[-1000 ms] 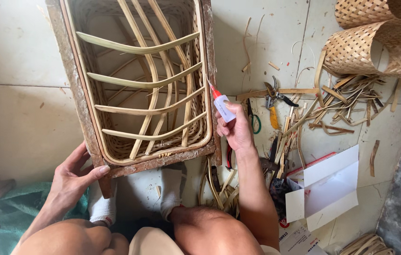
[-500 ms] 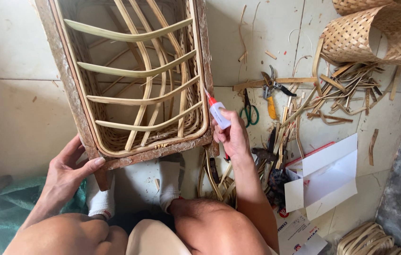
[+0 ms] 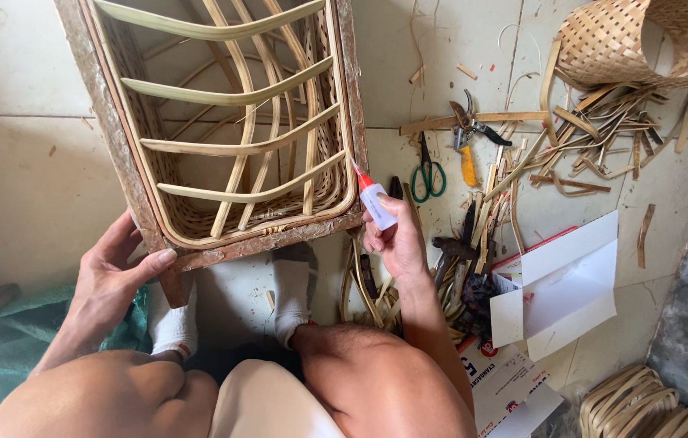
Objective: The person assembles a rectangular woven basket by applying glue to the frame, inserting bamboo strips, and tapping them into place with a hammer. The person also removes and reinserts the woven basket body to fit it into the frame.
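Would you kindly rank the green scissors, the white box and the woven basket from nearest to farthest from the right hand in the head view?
From the right hand:
1. Green scissors, just above it on the floor.
2. White box, to its right.
3. Woven basket, far upper right corner.

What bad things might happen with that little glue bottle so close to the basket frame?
The right hand aims the glue bottle at the wooden frame; glue might drip onto the fingers or the white socks below. The left hand only steadies one corner, so the frame may tip. Scissors and cutters lie nearby on the floor.
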